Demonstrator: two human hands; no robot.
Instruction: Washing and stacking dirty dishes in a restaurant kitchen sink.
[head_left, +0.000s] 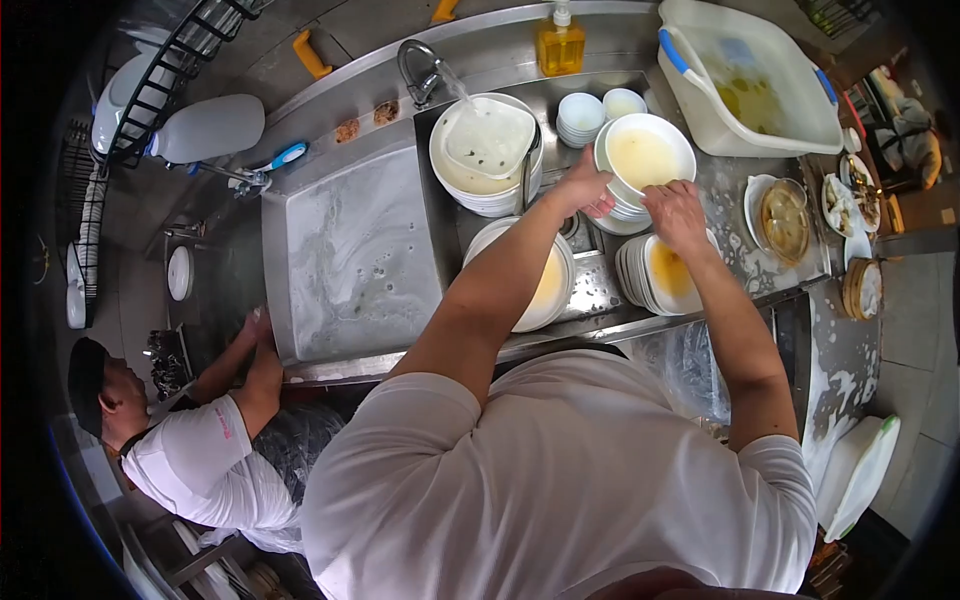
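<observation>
Both hands are at a stack of white bowls in the right basin of a steel sink. My left hand (589, 186) holds the stack's left rim. My right hand (677, 214) grips the near right rim of the top bowl (643, 152), which has pale yellowish liquid in it. Behind it are small white cups (580, 112). To the left, water runs from a faucet (420, 71) into a square white dish (491, 135) on stacked bowls (480, 196). Closer to me are stacks of white plates (553, 289), (679, 277), partly covered by my forearms.
Cloudy soapy water fills the left basin (360, 255). A pump bottle (561, 45) of amber liquid stands at the back. A large white tub (750, 82) is at back right, near dirty dishes (784, 217). Another person (210, 442) works at the left sink.
</observation>
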